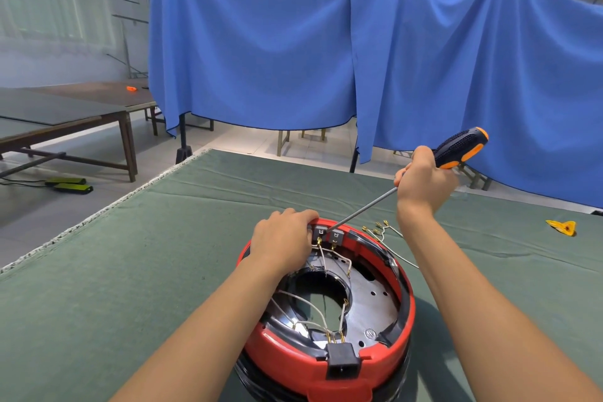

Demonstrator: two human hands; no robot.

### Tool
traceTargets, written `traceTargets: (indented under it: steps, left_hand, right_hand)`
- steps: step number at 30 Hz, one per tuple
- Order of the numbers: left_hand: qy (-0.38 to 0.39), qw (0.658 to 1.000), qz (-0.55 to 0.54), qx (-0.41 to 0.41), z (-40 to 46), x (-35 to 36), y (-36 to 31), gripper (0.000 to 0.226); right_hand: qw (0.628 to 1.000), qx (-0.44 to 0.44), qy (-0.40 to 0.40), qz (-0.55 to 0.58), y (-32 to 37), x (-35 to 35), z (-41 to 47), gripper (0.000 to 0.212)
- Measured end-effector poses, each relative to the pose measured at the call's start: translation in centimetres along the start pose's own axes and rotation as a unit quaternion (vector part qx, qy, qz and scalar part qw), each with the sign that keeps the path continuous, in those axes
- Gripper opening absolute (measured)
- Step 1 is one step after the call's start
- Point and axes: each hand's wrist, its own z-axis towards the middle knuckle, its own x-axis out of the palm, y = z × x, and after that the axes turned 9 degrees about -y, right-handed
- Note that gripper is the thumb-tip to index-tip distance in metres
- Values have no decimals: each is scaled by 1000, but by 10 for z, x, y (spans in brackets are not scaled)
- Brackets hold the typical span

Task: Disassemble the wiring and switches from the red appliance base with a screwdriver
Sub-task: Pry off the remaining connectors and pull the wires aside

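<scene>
The red appliance base (287, 356) lies upside down on the green table cover, its black inner plate and white wires (321, 316) showing. Two grey switches (328, 234) sit in its far rim, and a black socket (342, 359) sits in the near rim. My left hand (282, 238) rests on the far left rim, fingers curled over the edge beside the left switch. My right hand (422, 181) grips the black and orange screwdriver (460, 148). Its long shaft slants down to the left, and the tip touches the switches.
A loose bundle of wires with brass terminals (378, 230) lies on the green cover (130, 271) just right of the base. A yellow scrap (563, 227) sits at the far right. Blue cloth (293, 42) hangs behind the table. Wooden tables (65, 114) stand at the left.
</scene>
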Motion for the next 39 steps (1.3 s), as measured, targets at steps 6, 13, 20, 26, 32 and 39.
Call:
traceTargets:
  steps: [6, 13, 20, 26, 32, 39]
  left_hand:
    - [4, 1000, 1, -5, 0, 1, 1, 39]
    - [3, 1000, -3, -5, 1, 2, 3, 39]
    - [8, 1000, -6, -3, 0, 0, 3, 39]
    - [10, 1000, -8, -1, -1, -2, 2, 38]
    - [11, 1000, -17, -4, -2, -3, 4, 40]
    - [-6, 998, -42, -46, -1, -6, 6, 47]
  right_hand:
    - [998, 35, -15, -57, -12, 10, 16, 26]
    - [996, 42, -6, -73, -17, 18, 21, 27]
    - [991, 93, -22, -99, -22, 20, 25, 21]
    - [990, 126, -8, -64, -35, 13, 13, 19]
    - [994, 109, -16, -10, -21, 2, 15, 19]
    - [988, 110, -43, 96, 1, -11, 14, 25]
